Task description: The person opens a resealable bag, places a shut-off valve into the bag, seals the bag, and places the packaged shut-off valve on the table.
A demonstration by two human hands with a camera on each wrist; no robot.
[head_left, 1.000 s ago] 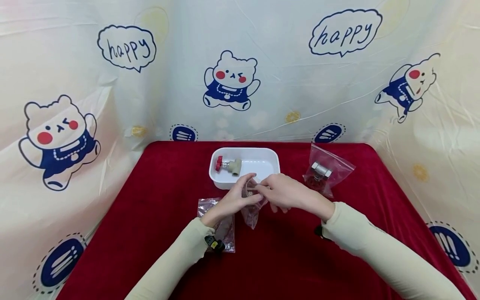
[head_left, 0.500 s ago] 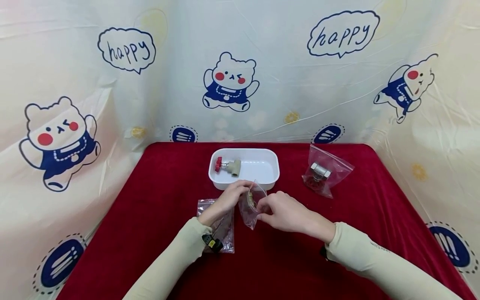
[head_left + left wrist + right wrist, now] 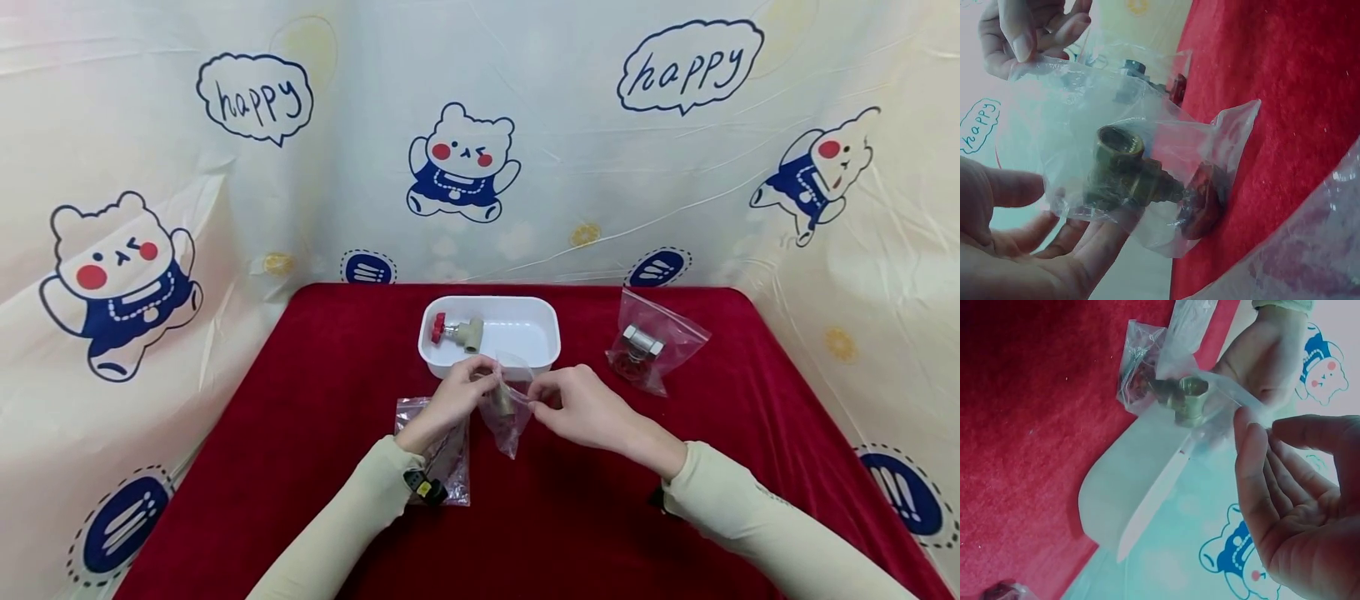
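A clear plastic bag (image 3: 507, 435) hangs between the two hands, in front of the white tub. Inside it lies a brass valve (image 3: 1116, 165) with a red handwheel (image 3: 1204, 203). My left hand (image 3: 452, 402) grips the bag's left side, its fingers behind the valve in the left wrist view. Thumb and fingertips of my right hand (image 3: 583, 410) pinch the opposite edge near the bag's mouth, as the right wrist view also shows. The film between the hands is drawn out.
A white tub (image 3: 525, 325) stands behind the hands, holding a beige valve (image 3: 468, 335) with a red knob. To the right lies a bagged metal valve (image 3: 641, 343). Another clear bag (image 3: 459, 483) lies flat under the left wrist on the red cloth (image 3: 330, 400).
The right hand's fingers were over the bag's mouth, close to the left hand; they have drawn back rightward and now pinch its edge. The left hand has shifted slightly.
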